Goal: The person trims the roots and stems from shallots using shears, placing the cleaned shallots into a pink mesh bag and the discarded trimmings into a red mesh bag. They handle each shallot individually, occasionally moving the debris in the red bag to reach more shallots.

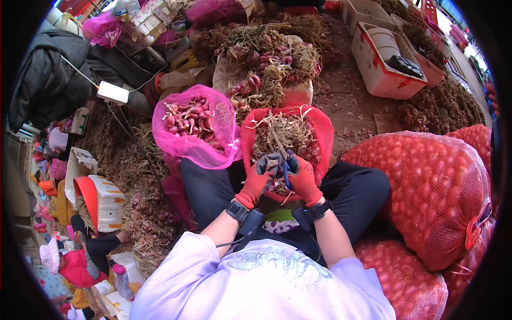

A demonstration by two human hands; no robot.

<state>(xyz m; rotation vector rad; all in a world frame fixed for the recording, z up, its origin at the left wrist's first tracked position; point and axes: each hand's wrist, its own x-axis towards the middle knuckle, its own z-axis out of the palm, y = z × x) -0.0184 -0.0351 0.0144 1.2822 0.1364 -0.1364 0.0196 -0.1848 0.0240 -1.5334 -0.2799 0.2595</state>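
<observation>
Both my hands wear red work gloves with grey palms and meet over a red mesh bag (327, 140) of dry shallot tops and trimmings (293, 133) between my legs. My right hand (304, 178) is closed round the blue handles of a pair of scissors (279, 144), blades angled away from me. Beside them, my left hand (260, 178) pinches a shallot (272, 164), mostly covered by the fingers. Just left of the red bag, a pink mesh bag (176, 152) stands open with trimmed shallots (192, 120) inside.
Ahead lies a heap of untrimmed shallots (272, 58) with dry stalks. Full red mesh sacks (421, 186) crowd my right side. Foam boxes (388, 80) stand far right. A white device (113, 92) hangs on a cable at left. Another person (80, 261) sits far left.
</observation>
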